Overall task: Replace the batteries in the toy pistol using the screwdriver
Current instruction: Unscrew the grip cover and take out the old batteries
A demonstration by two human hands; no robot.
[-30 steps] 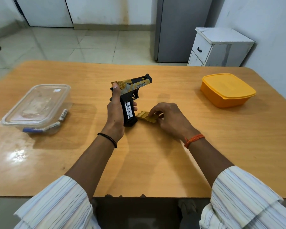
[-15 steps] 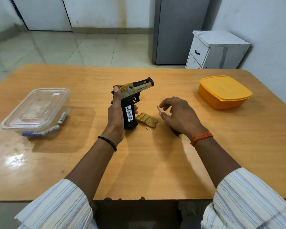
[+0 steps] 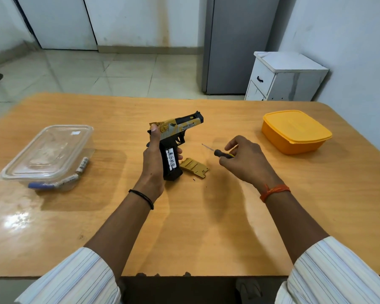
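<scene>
My left hand [image 3: 153, 157] grips the gold and black toy pistol [image 3: 177, 128] by its grip, butt standing on the table, barrel pointing right. The grip's side is uncovered and batteries [image 3: 170, 158] show inside. The gold battery cover [image 3: 194, 167] lies flat on the table just right of the butt, with a tiny screw [image 3: 194, 179] in front of it. My right hand [image 3: 247, 161] hovers right of the cover, holding a small screwdriver [image 3: 219, 151] with a black and yellow handle, its tip pointing left toward the pistol.
A clear lidded plastic box [image 3: 47, 154] with batteries inside stands at the table's left. A closed yellow box [image 3: 295, 131] sits at the right. The wooden table [image 3: 184, 238] has its near edge close to me. A white cabinet [image 3: 285, 77] stands beyond the far right corner.
My right hand left the battery cover on the table, moved right and lifted with the screwdriver now in it. The pistol stays upright in my left hand.
</scene>
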